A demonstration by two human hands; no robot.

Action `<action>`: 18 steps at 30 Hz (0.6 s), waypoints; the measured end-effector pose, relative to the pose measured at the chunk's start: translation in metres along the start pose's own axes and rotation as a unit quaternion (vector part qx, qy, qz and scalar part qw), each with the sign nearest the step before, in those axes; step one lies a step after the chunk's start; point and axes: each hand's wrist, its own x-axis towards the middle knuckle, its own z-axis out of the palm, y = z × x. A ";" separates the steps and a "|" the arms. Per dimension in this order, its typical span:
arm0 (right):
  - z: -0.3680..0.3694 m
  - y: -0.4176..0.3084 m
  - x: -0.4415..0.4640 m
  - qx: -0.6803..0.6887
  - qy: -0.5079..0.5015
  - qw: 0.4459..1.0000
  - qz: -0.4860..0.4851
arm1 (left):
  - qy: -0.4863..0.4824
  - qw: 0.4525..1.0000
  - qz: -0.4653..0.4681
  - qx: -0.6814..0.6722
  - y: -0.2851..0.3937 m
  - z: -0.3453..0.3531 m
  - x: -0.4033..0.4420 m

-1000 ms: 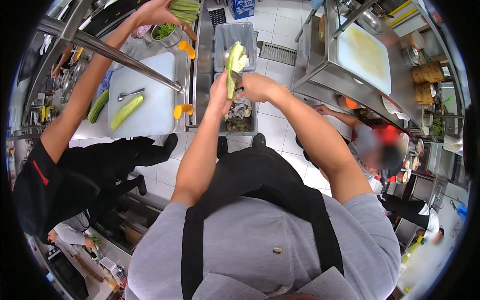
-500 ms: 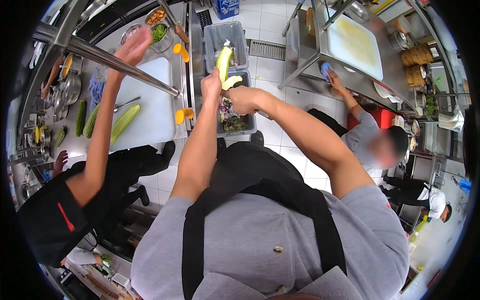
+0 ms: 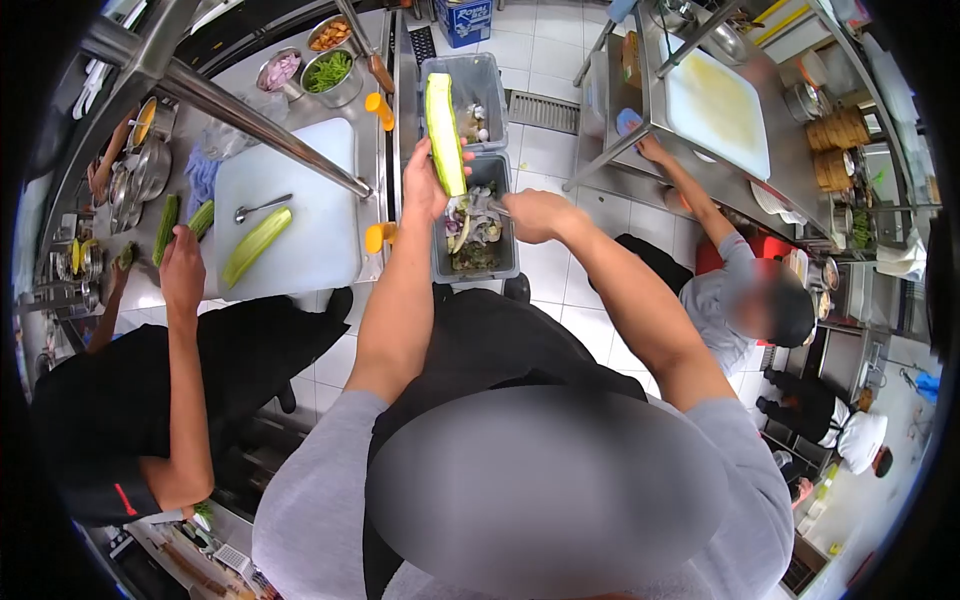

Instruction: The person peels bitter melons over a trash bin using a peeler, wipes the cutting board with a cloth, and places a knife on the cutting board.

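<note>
In my left hand (image 3: 427, 182) is a long cucumber piece (image 3: 441, 130), held upright over two grey bins. It has a flat pale face and green edges. My right hand (image 3: 540, 215) is closed at the right edge of the nearer bin (image 3: 509, 262), apart from the cucumber. A thin metal tool (image 3: 499, 208) shows at its fingers; its kind is unclear. Below, the nearer bin holds vegetable scraps (image 3: 472, 258), with a pale curved strip (image 3: 461, 237) on top. Whitish scraps lie in the farther bin (image 3: 424, 88).
On the left counter, a white cutting board (image 3: 310, 165) bears a cucumber piece (image 3: 257, 246) and a spoon (image 3: 263, 208). Beside it, a co-worker's hand (image 3: 182, 268) touches a dark green cucumber. A metal rail (image 3: 270, 128) crosses above. Another person's hand (image 3: 653, 150) is at the right table.
My right hand has moved right, away from the cucumber, and the pale strip has dropped into the nearer bin. The left co-worker's raised arm has come down to the cucumbers.
</note>
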 end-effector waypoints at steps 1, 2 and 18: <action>-0.004 -0.004 -0.002 0.000 0.000 1.000 -0.002 | 0.001 1.000 0.002 0.002 0.000 -0.005 0.000; -0.012 -0.005 -0.002 0.004 0.069 0.997 0.022 | -0.022 1.000 -0.004 0.016 0.000 -0.011 0.005; -0.034 -0.045 0.020 -0.089 0.285 0.954 -0.033 | 0.065 0.968 0.073 0.231 0.015 0.026 -0.020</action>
